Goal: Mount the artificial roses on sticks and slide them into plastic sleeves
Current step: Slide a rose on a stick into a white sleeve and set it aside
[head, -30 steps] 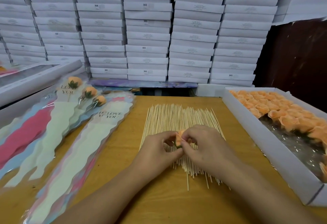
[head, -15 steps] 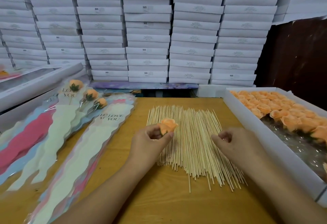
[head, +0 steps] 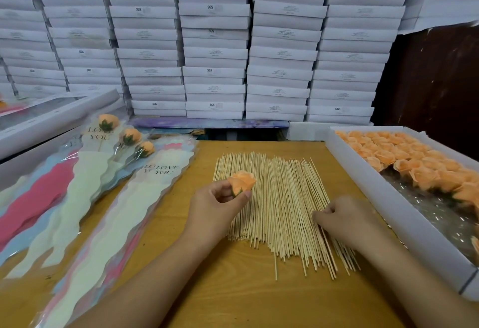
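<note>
Stacked white boxes [head: 215,42] filled the background behind a wooden worktop [head: 233,289]. At the centre of the frame a pile of thin sticks [head: 280,206] was spread. An orange rose [head: 242,182] was pinched by its green base in the left hand [head: 217,208], above the pile's left edge. The right hand [head: 347,219] was laid on the pile's right part, fingers [head: 320,217] curled onto the sticks; whether one was grasped cannot be told. More roses were packed in a tray [head: 388,206] at right. Plastic sleeves [head: 108,224], three with roses inside, were laid at left.
</note>
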